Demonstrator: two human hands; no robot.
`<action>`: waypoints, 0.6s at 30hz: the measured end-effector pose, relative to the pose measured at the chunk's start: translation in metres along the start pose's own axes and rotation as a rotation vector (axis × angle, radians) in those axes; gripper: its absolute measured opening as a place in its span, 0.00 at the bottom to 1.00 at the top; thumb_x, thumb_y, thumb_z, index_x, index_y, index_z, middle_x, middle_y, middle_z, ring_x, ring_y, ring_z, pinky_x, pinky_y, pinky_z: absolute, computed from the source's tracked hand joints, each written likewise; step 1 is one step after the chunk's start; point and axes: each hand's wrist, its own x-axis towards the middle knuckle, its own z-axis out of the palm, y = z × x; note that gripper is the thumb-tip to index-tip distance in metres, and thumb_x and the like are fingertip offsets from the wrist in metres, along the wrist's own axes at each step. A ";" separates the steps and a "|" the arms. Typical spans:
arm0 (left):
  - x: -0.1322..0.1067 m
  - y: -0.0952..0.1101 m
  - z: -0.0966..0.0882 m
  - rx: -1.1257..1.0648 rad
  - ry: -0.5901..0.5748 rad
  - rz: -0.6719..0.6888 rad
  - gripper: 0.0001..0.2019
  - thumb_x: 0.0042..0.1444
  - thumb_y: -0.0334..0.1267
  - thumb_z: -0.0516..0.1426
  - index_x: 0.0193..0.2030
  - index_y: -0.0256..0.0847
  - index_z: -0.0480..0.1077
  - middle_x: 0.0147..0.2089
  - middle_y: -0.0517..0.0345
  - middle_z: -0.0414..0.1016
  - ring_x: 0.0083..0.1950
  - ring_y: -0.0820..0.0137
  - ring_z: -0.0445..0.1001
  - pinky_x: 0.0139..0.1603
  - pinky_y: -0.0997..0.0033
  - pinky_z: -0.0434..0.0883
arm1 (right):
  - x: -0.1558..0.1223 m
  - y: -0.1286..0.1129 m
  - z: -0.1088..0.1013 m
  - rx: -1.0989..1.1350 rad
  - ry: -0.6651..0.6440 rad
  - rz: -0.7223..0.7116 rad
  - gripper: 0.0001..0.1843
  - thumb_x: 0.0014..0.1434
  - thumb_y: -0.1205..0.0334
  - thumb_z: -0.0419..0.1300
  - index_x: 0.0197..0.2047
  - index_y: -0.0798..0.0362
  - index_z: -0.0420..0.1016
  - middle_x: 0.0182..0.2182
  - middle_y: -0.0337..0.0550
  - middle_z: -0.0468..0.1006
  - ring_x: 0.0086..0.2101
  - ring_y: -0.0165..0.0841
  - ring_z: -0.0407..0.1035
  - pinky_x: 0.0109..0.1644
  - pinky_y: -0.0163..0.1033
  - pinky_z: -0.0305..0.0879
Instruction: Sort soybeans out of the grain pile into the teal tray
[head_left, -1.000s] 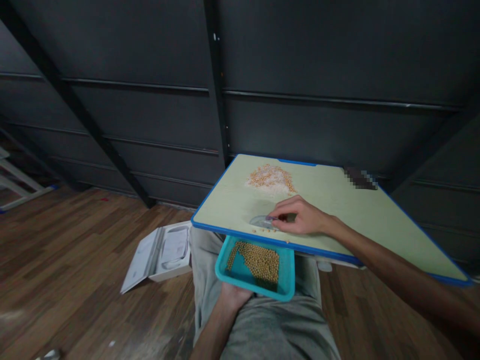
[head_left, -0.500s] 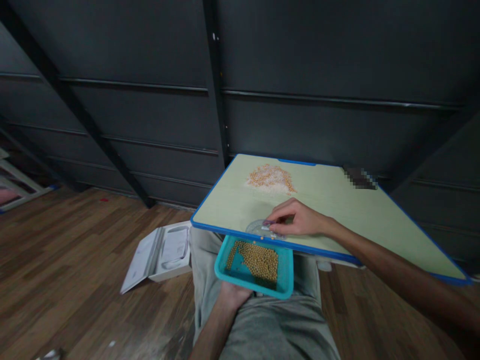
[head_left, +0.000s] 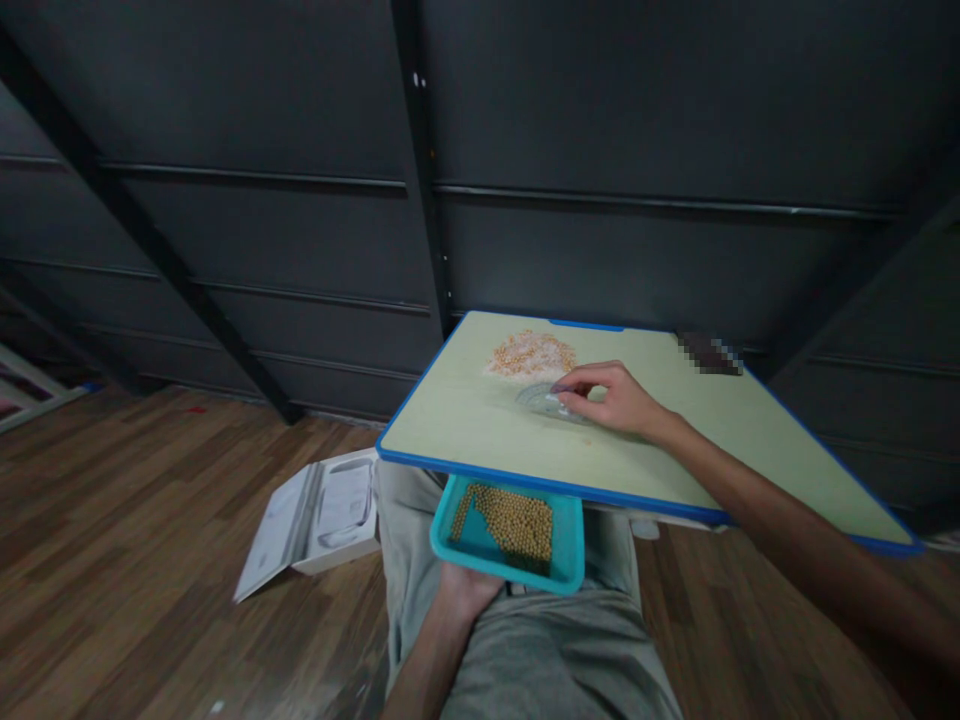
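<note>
The forearms (head_left: 739,480) are bare, the trousers (head_left: 555,655) grey-green.

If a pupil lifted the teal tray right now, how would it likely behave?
The teal tray is probably fairly stiff: its walls hold their shape. The loose, round yellow beans inside would likely roll if it tilted. More beans lie toward its right side, so that side may dip.

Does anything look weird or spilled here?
Maybe the pile, lying loose and mixed on the table. The dark thing at its far right is blurry squares, so I can't tell what it is. A white box lies open on the floor.
</note>
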 end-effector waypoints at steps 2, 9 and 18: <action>-0.001 0.001 0.003 -0.004 -0.020 -0.005 0.18 0.65 0.55 0.55 0.46 0.51 0.83 0.55 0.57 0.87 0.70 0.51 0.73 0.76 0.44 0.64 | -0.001 0.008 -0.009 -0.041 -0.010 0.009 0.10 0.63 0.59 0.64 0.38 0.53 0.86 0.30 0.42 0.83 0.29 0.32 0.73 0.36 0.38 0.68; 0.004 -0.002 -0.001 -0.022 -0.106 -0.001 0.19 0.62 0.56 0.61 0.50 0.45 0.81 0.57 0.52 0.85 0.72 0.52 0.71 0.77 0.44 0.61 | -0.004 0.015 -0.028 -0.057 -0.258 0.114 0.06 0.57 0.61 0.64 0.31 0.54 0.78 0.19 0.35 0.72 0.21 0.28 0.65 0.28 0.35 0.58; -0.001 -0.004 0.001 0.064 -0.149 -0.071 0.22 0.57 0.59 0.64 0.47 0.45 0.83 0.58 0.50 0.85 0.71 0.48 0.71 0.75 0.45 0.65 | -0.006 -0.007 -0.017 0.143 -0.452 0.169 0.11 0.58 0.59 0.66 0.27 0.52 0.73 0.19 0.36 0.73 0.22 0.28 0.67 0.28 0.35 0.61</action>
